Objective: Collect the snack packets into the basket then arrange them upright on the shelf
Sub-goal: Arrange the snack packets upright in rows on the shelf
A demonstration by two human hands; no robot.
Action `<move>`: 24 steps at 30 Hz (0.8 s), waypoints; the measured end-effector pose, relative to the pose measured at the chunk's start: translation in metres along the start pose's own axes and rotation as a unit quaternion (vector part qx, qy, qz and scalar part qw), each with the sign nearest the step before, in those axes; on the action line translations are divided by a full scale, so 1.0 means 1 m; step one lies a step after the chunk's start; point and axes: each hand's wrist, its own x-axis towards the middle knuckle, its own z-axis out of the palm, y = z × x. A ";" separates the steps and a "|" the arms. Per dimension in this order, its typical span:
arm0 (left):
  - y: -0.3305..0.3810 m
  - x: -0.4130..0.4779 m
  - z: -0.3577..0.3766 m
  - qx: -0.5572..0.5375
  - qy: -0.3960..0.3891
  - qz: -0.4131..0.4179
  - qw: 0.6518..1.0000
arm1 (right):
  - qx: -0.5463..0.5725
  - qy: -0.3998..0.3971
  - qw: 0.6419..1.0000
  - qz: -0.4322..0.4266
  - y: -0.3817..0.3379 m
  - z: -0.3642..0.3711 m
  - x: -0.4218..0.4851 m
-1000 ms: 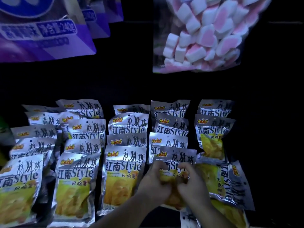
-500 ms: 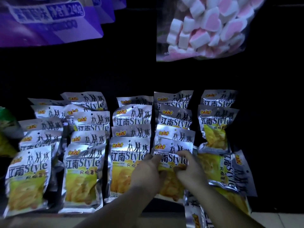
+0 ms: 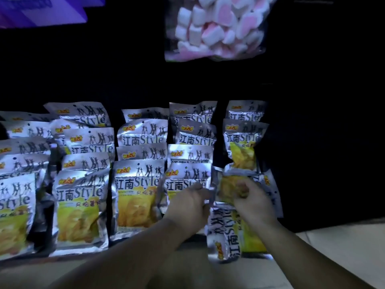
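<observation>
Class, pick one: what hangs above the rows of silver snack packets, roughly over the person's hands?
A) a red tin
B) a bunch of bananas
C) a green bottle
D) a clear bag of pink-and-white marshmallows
D: a clear bag of pink-and-white marshmallows hangs in the dark space above the silver snack packets.

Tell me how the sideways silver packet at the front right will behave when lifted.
Probably floppy: the sideways packet is a thin foil pouch with crinkled edges. Likely light for its size, as matching packets show loose yellow crisps through their windows. Its glossy film may be slippery, so pinching a sealed edge seems safest.
</observation>
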 end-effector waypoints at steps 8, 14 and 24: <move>0.060 0.037 0.047 0.124 -0.155 0.080 0.977 | -0.027 -0.028 0.976 0.213 0.076 -0.019 -0.050; 0.063 0.054 0.075 0.118 -0.181 0.024 0.976 | 0.090 -0.027 0.950 0.299 0.091 0.006 -0.056; 0.068 0.061 0.064 0.069 -0.173 0.009 0.982 | 0.329 0.174 0.885 0.279 0.058 0.007 -0.057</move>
